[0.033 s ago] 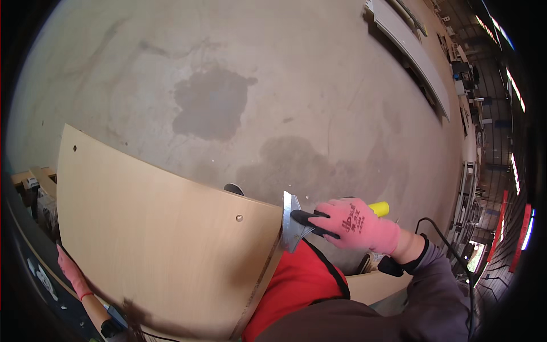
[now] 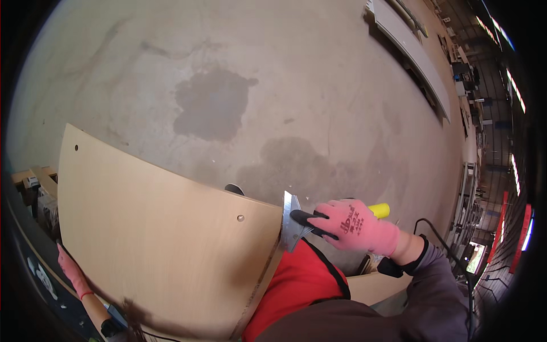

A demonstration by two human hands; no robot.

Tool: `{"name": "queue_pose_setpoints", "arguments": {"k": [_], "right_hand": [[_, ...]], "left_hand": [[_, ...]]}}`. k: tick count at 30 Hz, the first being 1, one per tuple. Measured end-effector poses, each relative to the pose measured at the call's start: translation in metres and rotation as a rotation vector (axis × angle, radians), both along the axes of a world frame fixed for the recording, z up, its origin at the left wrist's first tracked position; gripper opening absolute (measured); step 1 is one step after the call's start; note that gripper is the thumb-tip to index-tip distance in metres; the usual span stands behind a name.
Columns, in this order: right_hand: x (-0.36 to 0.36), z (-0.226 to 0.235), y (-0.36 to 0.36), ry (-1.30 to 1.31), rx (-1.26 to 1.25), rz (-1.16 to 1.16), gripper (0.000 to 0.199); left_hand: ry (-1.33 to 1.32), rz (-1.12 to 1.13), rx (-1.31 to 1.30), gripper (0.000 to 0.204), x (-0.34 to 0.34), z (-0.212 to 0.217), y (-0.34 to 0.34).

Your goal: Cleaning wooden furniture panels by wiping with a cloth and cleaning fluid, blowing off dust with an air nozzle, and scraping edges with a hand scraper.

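A pale wood-grain panel (image 2: 154, 233) with two small round holes near its far edge lies across in front of me. My right hand (image 2: 356, 225), in a pink glove with dark fingertips, is closed around a scraper (image 2: 291, 221). The scraper's wide metal blade rests along the panel's right edge, and its yellow handle end sticks out behind the hand. A rough dark line runs down that edge below the blade. At the panel's left edge, my left hand (image 2: 72, 272), also pink-gloved, grips the board; its fingers are partly hidden.
Stained concrete floor (image 2: 319, 85) spreads beyond the panel. A long pale board (image 2: 410, 51) lies at the far right. Wood pieces (image 2: 37, 179) sit left of the panel. A black cable (image 2: 441, 231) loops beside my right arm. Another light board (image 2: 376, 288) is near my right side.
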State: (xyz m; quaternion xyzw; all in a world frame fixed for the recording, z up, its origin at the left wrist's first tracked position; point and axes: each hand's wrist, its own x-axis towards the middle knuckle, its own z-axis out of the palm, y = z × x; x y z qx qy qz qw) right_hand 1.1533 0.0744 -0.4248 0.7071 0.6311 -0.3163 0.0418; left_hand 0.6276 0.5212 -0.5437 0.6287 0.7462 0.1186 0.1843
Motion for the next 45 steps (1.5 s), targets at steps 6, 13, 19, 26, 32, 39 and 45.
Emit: {"name": "queue_pose_setpoints", "arguments": {"k": [6, 13, 19, 26, 32, 39, 45], "right_hand": [[-0.014, 0.001, 0.014, -0.102, -0.037, 0.030, 0.041], [-0.014, 0.009, 0.040, -0.141, -0.007, 0.075, 0.040], [-0.019, 0.020, 0.048, -0.182, -0.013, 0.109, 0.041], [-0.034, 0.022, 0.039, -0.198, -0.077, 0.086, 0.040], [-0.036, 0.021, 0.091, -0.135, -0.213, 0.130, 0.053], [-0.043, 0.018, 0.120, -0.189, -0.172, 0.171, 0.051], [-0.050, 0.026, 0.085, -0.264, -0.175, 0.188, 0.046]], "left_hand": [[-0.004, -0.004, 0.001, 0.059, -0.005, -0.008, 0.005], [-0.001, -0.030, -0.035, 0.058, 0.009, 0.007, -0.008], [-0.006, -0.079, -0.031, 0.056, 0.019, 0.013, -0.009], [0.034, -0.073, -0.062, 0.056, 0.021, 0.017, -0.015], [0.090, -0.082, 0.033, 0.053, 0.027, 0.015, -0.020], [0.101, -0.068, -0.008, 0.056, 0.025, 0.015, -0.017], [0.106, -0.049, -0.021, 0.056, 0.025, 0.022, -0.019]]}}
